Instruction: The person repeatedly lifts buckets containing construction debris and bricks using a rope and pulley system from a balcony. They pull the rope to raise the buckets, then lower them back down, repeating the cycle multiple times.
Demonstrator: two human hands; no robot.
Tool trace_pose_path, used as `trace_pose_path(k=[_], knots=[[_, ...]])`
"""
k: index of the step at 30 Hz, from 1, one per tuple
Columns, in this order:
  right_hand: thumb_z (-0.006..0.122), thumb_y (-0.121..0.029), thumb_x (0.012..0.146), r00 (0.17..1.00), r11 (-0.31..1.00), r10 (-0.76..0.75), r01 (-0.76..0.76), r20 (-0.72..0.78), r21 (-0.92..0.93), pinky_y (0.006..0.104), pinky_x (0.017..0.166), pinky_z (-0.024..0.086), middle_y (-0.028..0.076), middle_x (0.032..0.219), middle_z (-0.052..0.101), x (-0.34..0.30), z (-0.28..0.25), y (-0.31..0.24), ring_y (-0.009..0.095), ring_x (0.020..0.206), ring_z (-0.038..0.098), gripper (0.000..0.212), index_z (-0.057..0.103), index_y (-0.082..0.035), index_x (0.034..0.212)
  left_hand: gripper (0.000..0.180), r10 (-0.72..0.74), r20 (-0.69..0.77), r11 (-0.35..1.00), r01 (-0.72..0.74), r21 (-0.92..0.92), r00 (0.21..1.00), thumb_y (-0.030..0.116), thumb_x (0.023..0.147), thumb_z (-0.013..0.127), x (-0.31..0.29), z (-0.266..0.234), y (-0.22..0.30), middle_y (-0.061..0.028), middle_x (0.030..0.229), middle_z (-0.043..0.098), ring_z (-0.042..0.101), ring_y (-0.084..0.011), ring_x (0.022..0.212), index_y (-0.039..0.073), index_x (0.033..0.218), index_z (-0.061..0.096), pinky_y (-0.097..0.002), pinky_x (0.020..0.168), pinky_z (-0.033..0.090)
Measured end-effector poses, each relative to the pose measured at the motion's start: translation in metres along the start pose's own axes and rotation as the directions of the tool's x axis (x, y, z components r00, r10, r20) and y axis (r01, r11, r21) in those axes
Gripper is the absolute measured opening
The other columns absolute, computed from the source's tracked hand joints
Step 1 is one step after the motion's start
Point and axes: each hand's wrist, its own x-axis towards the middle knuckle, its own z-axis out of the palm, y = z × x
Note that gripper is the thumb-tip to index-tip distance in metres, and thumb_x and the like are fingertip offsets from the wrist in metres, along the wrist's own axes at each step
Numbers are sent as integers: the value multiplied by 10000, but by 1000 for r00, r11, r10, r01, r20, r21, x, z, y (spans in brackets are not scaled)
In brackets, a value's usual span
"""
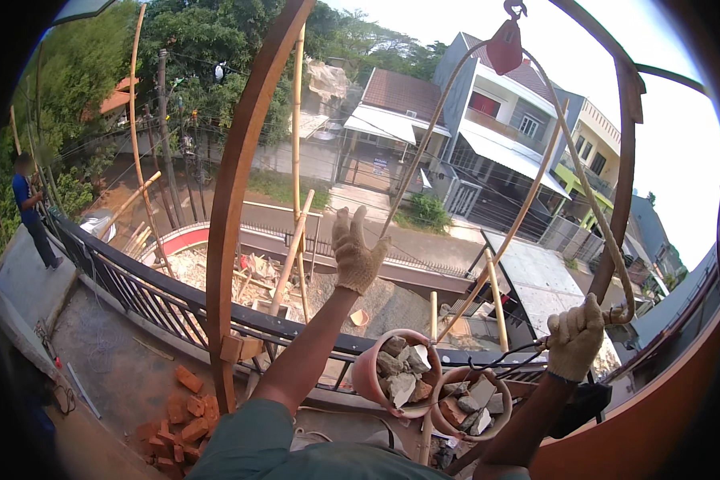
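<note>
While the fingers of the right hand (574, 336) are curled tight around the rope (590, 194) at lower right, those of the left hand (356, 252) stand raised and loosely spread near the middle of the frame. I see knitted, pale gloves on both. One strand of the rope runs down to the left thumb; whether it touches the glove, I cannot tell from here. Dark, bent metal hooks (504, 352) stick out leftward from the right fist, toward two buckets at lower centre. I can't make out whether they touch a rim.

The pinkish bucket (366, 370) on the left and the browner bucket (438, 422) on the right sit side by side, both heaped with broken grey and white rubble (402, 386). Farther up, at upper right, the rope passes through a red pulley block (505, 48) hung from a hook. A wooden post (244, 184) rises left of centre, in front of a black railing (152, 292) that curves across the frame. Orange bricks (188, 420) lie piled on the floor at lower left. At the far left I have a person in a blue shirt (26, 194), standing by the railing. Beyond it, houses (496, 112) fill the upper right.
</note>
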Motion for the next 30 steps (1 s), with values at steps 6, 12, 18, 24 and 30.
trace_pose_path(k=[6,12,18,24,30], knots=[[568,-249,1060,994,996,30,-39,107,85,313,424,362,-58,502,292,73,60,48,102,371,281,444,401,-189,654,1308,-531,468,847,424,322,706,552,780,804,120,126,54,-296,1688,105,115,-466,1568,217,1660,-104,-590,1248,134],[506,-244,1099,853,972,56,-164,519,165,293,463,333,-58,485,276,149,111,77,92,386,259,518,373,-191,602,482,-336,781,686,705,-181,527,280,904,673,159,175,-19,-227,1100,730,747,-261,906,-13,1281,609,-384,719,607],[487,-135,1069,612,877,184,-455,769,152,281,568,317,-13,537,296,283,76,142,108,445,220,448,371,-146,636,594,-564,174,800,483,355,807,526,1000,533,107,61,-90,-198,697,675,697,-379,750,-23,873,720,-461,720,528],[429,-240,1097,187,690,-4,-711,982,139,335,456,393,-15,514,328,327,106,239,111,396,300,396,436,-143,713,508,-494,-236,658,537,527,837,392,1019,562,-41,-82,-117,-171,619,555,569,-280,599,-57,790,625,-451,625,452],[511,-311,1068,522,992,19,96,853,-80,325,457,476,19,614,464,292,50,286,122,443,440,329,545,-73,844,425,-526,-342,638,627,447,778,304,1028,579,-128,-95,-56,-63,628,471,435,-147,570,-28,764,546,-364,555,378]])
